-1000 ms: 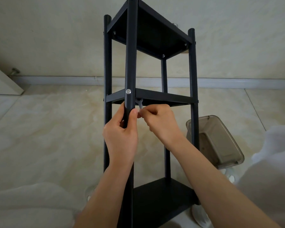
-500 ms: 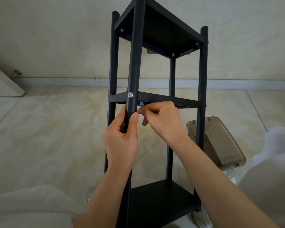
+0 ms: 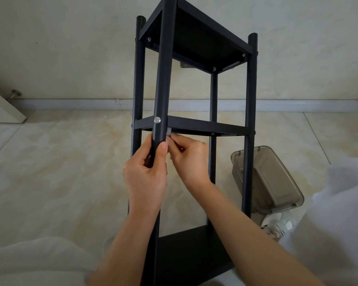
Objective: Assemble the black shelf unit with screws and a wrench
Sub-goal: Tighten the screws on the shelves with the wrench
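The black shelf unit (image 3: 194, 44) stands upright in front of me, with three shelves on four round posts. My left hand (image 3: 146, 174) grips the near post just below the middle shelf (image 3: 207, 126). A silver screw head (image 3: 157, 120) shows on that post at the shelf's level. My right hand (image 3: 189, 159) pinches a small grey wrench (image 3: 168, 132), whose tip pokes up under the middle shelf's near corner, right beside the post. More screws show under the top shelf's corners.
A clear brownish plastic box (image 3: 277, 182) lies tilted on the tiled floor to the right, behind the right post. A white shoe (image 3: 279, 225) sits below it. White cloth (image 3: 339, 213) fills the right edge. A wall with a baseboard (image 3: 70, 104) runs behind.
The view has shifted, so the shelf sits more to the right. My right hand has opened its fingers somewhat and turned the wrench under the middle shelf. The left hand keeps its grip.
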